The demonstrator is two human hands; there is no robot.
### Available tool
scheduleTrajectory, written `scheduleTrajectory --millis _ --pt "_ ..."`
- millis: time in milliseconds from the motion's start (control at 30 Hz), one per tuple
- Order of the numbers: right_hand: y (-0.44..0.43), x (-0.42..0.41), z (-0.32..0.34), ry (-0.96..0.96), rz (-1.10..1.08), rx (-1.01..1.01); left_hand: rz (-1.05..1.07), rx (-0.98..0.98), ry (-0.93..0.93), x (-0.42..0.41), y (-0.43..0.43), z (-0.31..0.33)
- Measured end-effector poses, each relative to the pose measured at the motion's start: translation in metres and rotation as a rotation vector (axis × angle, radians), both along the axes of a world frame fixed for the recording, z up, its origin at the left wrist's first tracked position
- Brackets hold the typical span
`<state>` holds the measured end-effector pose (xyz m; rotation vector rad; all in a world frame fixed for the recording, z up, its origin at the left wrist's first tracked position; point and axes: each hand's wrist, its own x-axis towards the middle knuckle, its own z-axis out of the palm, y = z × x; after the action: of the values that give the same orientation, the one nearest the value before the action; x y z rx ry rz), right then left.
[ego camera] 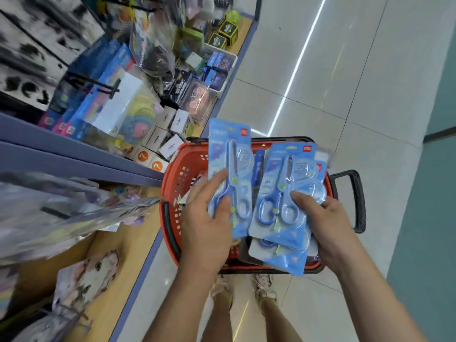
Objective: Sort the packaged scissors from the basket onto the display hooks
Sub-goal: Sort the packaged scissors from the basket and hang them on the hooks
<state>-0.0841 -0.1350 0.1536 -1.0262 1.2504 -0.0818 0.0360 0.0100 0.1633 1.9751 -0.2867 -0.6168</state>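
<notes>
A red shopping basket (172, 178) with black handles stands on the floor below me. My left hand (207, 225) grips one blue blister pack of scissors (230, 154) upright above the basket. My right hand (325, 225) holds a small stack of the same blue scissor packs (283, 193), thumb on the top one. More packaged goods lie in the basket beneath the packs, mostly hidden. A black display hook (98, 83) juts out from the pegboard at upper left.
Store shelving fills the left side, with hanging bags, boxed stationery (170, 134) and a white bin of small boxes (217, 67). Glossy bags (61, 213) hang low at left. Tiled aisle floor (345, 82) lies to the right. My feet stand just behind the basket.
</notes>
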Motion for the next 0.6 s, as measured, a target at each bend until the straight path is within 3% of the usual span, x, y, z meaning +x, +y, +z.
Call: scheduleTrajectory --millis 167,367,600 --pt "-0.014 0.002 0.057 -0.026 0.1 -0.034 0.201 -0.182 0.203 -0.002 0.006 0.058" --pt "-0.013 0.012 0.147 -0.13 0.261 -0.141 0.258 -0.287 0.254 -0.015 0.017 0.149" --pt "0.017 0.011 0.262 -0.422 0.475 -0.04 0.404 -0.352 0.18 -0.058 0.012 0.25"
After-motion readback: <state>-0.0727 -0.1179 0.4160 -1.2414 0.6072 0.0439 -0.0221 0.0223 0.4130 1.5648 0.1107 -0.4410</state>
